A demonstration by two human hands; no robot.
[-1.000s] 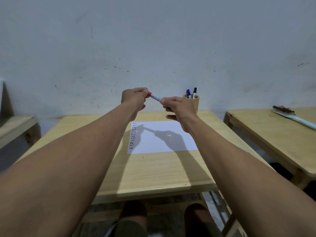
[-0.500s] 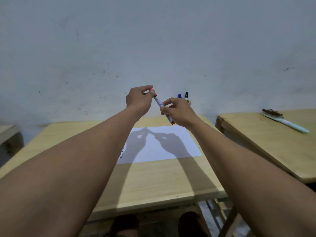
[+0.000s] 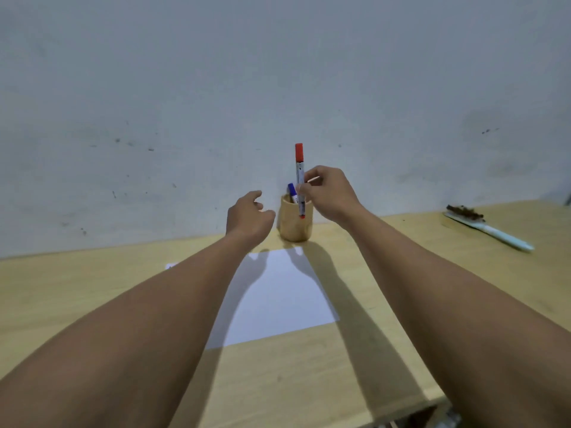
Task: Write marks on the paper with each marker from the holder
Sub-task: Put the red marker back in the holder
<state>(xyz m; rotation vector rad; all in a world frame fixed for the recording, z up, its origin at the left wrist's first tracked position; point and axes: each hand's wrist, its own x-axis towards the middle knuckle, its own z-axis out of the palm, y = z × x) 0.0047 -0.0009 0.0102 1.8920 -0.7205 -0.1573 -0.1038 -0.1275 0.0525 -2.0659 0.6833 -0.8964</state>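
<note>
Above the holder point(image 3: 295, 222), right hand point(image 3: 330, 194) pinches red marker point(image 3: 299, 180) upright; left hand point(image 3: 248, 216) loosely spread.

Nothing here can be read. The red marker point(image 3: 299, 177) carries dark print along its white barrel, and the blue marker point(image 3: 292, 193) has a label too — both too small and blurred to make out. The paper point(image 3: 278, 298) shows no legible writing.

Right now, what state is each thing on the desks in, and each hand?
Red-capped marker: capped, upright, pinched over the holder.
Round wooden holder: upright, blue-capped marker inside.
White paper sheet: flat on the desk.
Right hand: gripping the red marker.
Left hand: loosely curled, empty.
Light-blue-handled brush: lying flat.
</note>
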